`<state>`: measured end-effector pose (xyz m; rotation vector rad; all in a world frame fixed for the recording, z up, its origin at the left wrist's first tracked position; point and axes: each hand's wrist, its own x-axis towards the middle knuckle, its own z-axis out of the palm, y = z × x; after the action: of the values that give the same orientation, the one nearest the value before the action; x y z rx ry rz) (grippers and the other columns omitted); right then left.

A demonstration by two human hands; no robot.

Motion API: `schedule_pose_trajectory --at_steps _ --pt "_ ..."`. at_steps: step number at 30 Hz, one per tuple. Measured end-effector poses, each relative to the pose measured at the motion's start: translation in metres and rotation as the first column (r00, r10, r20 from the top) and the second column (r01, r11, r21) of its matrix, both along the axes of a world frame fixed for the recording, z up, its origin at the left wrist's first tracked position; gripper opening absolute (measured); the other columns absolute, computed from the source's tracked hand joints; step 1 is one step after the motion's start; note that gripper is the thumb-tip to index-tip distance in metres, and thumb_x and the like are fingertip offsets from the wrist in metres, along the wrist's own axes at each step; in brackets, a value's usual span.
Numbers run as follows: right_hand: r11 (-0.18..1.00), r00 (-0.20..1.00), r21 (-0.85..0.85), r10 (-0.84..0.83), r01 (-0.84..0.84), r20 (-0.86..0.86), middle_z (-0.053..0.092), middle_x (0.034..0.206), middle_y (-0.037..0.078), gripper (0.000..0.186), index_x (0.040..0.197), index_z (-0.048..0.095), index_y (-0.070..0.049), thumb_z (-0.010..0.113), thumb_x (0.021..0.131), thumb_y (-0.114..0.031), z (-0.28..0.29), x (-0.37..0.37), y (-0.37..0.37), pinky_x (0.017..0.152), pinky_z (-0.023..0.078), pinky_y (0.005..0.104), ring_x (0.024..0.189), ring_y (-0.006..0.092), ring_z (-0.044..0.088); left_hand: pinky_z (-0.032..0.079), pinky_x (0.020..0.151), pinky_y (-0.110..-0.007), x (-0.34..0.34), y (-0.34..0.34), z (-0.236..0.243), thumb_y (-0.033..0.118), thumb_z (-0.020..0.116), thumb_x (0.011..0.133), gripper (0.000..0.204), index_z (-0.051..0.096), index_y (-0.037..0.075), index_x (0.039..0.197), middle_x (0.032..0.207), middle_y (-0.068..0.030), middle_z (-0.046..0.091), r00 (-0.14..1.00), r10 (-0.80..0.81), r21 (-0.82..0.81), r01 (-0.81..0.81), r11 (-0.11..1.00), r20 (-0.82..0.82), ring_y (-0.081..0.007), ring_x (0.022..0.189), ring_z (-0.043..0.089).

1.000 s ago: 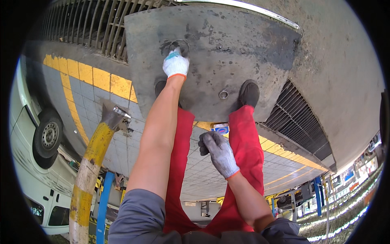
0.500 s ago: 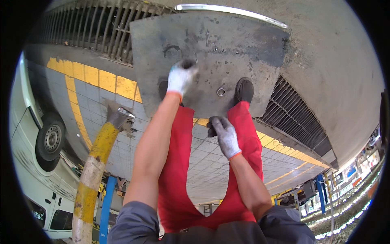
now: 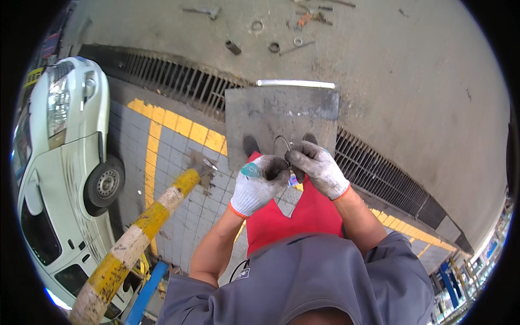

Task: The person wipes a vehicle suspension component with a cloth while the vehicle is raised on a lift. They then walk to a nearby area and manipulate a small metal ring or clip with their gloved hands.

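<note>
Both gloved hands' fingers pinch a thin metal ring (steel plate below).

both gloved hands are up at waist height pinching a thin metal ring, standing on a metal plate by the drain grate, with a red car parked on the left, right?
Not quite: the car on the left is white, not red, as the head view shows. The rest holds: the left hand and right hand, both gloved, pinch a thin metal ring while the person stands on the metal plate by the drain grate.
</note>
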<state>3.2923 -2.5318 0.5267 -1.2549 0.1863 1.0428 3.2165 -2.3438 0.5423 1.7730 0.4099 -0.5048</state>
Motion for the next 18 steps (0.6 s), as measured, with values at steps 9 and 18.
schedule_pose_trajectory --at_steps 9,18 --pt "0.96 0.98 0.264 -0.139 0.098 0.141 0.062 0.078 0.005 0.039 0.102 0.064 -0.001 0.067 0.103 -0.04 0.16 0.006 -0.054 0.06 0.049 0.0284 0.063 0.0131 0.06 0.054 0.071 -0.026 -0.002 -0.046 0.169 0.008 0.082 0.087 0.031 0.073 0.0 0.115 0.09 -0.0038 0.072 0.929 0.049 0.112 -0.097 0.989 0.367 -0.0076 0.076 0.061" --pt "0.972 0.884 0.17 -0.219 0.162 0.413 0.066 0.078 0.005 0.029 0.107 0.07 0.002 0.069 0.102 -0.026 0.193 -0.005 -0.088 0.064 0.05 0.0295 0.066 0.0125 0.06 0.055 0.076 -0.025 0.007 -0.096 0.208 0.006 0.075 0.092 0.024 0.074 -0.001 0.114 0.098 -0.0043 0.075 0.901 0.004 0.032 -0.02 0.999 0.434 -0.0066 0.085 0.064"
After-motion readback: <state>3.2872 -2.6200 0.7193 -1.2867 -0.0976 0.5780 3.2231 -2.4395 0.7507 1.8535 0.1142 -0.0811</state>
